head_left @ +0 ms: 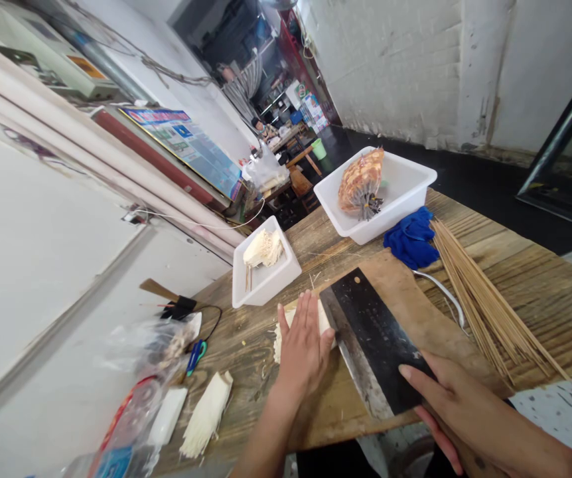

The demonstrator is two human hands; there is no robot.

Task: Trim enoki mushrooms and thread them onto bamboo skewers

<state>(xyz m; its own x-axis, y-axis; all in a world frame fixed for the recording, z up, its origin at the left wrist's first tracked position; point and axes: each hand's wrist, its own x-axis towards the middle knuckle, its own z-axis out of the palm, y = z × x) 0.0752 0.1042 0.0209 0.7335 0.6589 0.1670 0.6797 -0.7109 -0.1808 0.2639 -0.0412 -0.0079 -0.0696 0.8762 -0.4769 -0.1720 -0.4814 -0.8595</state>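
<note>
My left hand (302, 345) lies flat, fingers stretched, pressing on a bunch of pale enoki mushrooms (324, 320) on a brown cutting board (390, 285). Most of that bunch is hidden beneath the palm. In my right hand (458, 392) is a broad dark cleaver (373, 335), gripped at the handle end with the thumb on the blade. Its worn edge faces left, close beside the mushrooms and my left thumb. Another enoki bunch (209, 415) rests on the wooden table (246, 345) to the left.
A white tub (286, 269) holds enoki on sticks; a larger tub (410, 179) holds skewered food (363, 179). Right of the board lie a blue cloth (413, 239) and bamboo skewers (485, 299). Plastic bags (141, 352) and a blue-green cutter (196, 356) are left. A person (265, 129) sits far back.
</note>
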